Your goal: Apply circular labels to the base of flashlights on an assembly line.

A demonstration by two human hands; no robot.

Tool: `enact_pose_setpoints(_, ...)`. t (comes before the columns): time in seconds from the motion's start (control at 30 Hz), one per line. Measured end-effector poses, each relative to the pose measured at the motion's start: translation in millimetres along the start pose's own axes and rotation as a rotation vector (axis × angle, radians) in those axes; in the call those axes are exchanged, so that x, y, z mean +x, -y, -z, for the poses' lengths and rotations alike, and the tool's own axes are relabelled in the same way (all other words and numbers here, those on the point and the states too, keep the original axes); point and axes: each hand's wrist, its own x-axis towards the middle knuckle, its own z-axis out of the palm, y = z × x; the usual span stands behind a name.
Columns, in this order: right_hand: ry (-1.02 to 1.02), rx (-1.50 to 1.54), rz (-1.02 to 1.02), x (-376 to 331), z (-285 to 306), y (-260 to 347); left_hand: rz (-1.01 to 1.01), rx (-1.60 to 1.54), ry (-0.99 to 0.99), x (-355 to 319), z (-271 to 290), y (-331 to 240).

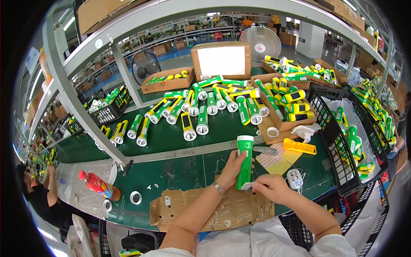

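Note:
A green flashlight (244, 169) stands nearly upright in front of me, its white head at the top. My left hand (232, 168) is wrapped around its body from the left. At the flashlight's lower end, my right hand (270, 188) pinches the edge of a small white sticker (247, 185), which touches the green casing. Beneath both hands lies a flattened brown cardboard sheet (188, 210). Just beyond the flashlight are a sheet of small pink labels (270, 156) and a yellow sheet (292, 161).
Many green and yellow flashlights (202, 122) lie on the green bench beyond a metal rail. A black crate (329, 141) of flashlights stands at right. A red-capped bottle (99, 185) and tape rolls (135, 197) are at left. An orange plastic piece (299, 146) and a white adapter (294, 179) lie at right.

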Motion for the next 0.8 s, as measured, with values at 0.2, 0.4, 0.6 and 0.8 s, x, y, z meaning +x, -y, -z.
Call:
enact_pose_setpoints(0.2, -0.341, -0.274, 0.301, 7, -29, 4, -0.063, 0.034, 0.048, 5, 7, 5)
enact_pose_setpoints(0.4, -0.394, -0.412, 0.447, -3, -46, -8, -0.066, -0.124, -0.069, 13, 17, 8)
enact_pose_setpoints(0.6, -0.476, -0.399, 0.457, 1, -53, -1, -0.03, -0.058, -0.163, 13, 15, 14)
enact_pose_setpoints(0.8, -0.515, -0.394, 0.416, -1, -62, 4, 0.055, -0.108, -0.149, 10, 12, 11)
